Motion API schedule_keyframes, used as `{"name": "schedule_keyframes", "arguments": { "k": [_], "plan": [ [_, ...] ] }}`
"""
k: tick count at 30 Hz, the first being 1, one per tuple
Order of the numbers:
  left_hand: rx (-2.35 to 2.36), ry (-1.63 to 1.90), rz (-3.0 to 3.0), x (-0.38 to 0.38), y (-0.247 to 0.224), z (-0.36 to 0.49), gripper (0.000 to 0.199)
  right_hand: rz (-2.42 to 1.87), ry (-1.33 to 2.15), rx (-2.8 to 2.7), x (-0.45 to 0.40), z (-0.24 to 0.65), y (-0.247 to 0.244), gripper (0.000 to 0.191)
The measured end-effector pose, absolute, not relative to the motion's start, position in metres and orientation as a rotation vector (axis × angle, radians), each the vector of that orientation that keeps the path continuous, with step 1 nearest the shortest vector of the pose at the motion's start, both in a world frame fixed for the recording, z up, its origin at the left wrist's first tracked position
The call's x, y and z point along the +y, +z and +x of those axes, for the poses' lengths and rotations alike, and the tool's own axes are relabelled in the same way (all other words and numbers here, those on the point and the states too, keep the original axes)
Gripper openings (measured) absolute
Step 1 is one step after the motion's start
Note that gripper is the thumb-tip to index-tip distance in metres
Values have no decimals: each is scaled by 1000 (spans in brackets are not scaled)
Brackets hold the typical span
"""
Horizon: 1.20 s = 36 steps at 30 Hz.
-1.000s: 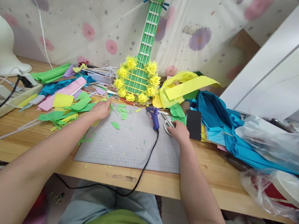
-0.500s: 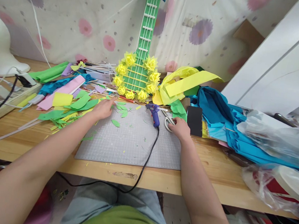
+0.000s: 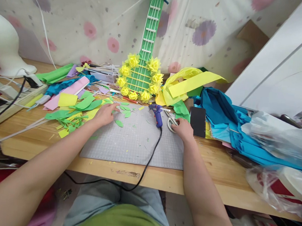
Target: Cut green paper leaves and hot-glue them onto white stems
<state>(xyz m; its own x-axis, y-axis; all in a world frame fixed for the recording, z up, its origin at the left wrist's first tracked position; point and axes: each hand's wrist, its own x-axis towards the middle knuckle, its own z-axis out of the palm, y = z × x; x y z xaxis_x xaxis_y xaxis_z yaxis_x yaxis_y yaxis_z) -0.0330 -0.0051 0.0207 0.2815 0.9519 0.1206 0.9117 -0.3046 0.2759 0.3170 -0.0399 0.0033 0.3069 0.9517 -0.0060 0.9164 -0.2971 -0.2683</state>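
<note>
My left hand (image 3: pixel 105 115) lies at the left of the grey cutting mat (image 3: pixel 127 142), fingers stretched toward small green paper leaves (image 3: pixel 119 123). Nothing shows in it. On the mat's right side my right hand (image 3: pixel 183 128) has its fingers around the handles of a pair of scissors (image 3: pixel 171 123), blades pointing away from me. Between the hands lies a purple glue gun (image 3: pixel 156 115), its black cord (image 3: pixel 151 156) running over the mat and off the front edge. Behind the mat a green paper guitar (image 3: pixel 141 76) ringed with yellow paper flowers leans on the wall.
Paper scraps (image 3: pixel 74 112) heap up left of the mat. A phone (image 3: pixel 197 122), blue crepe paper (image 3: pixel 219 104) and a plastic bag (image 3: pixel 282 137) lie at the right. A power strip (image 3: pixel 18 97) and a white foam head (image 3: pixel 10 46) stand far left.
The view has shifted slightly, moving the scene a little to the right. My left hand stays by the leaves with its fingers reaching farther out; my right hand remains on the scissors.
</note>
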Motion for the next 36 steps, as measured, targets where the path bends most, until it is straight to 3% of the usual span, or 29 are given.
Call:
{"name": "schedule_keyframes", "arguments": {
  "k": [5,11,15,25,36],
  "plan": [
    [1524,348,2504,-9,21,-12,68,-2351,235,-1716,-40,318,2,40],
    [1783,575,2371,-14,33,-26,54,-2366,248,-1722,-41,316,5,41],
    [1582,394,2463,-24,30,-39,32,-2366,242,-1734,-41,315,5,42],
    [1495,189,2434,-19,20,-27,13,-2342,214,-1694,-41,316,1,43],
    [1455,359,2206,-23,19,-29,12,-2233,114,-1647,-49,302,21,27]
  ]
}}
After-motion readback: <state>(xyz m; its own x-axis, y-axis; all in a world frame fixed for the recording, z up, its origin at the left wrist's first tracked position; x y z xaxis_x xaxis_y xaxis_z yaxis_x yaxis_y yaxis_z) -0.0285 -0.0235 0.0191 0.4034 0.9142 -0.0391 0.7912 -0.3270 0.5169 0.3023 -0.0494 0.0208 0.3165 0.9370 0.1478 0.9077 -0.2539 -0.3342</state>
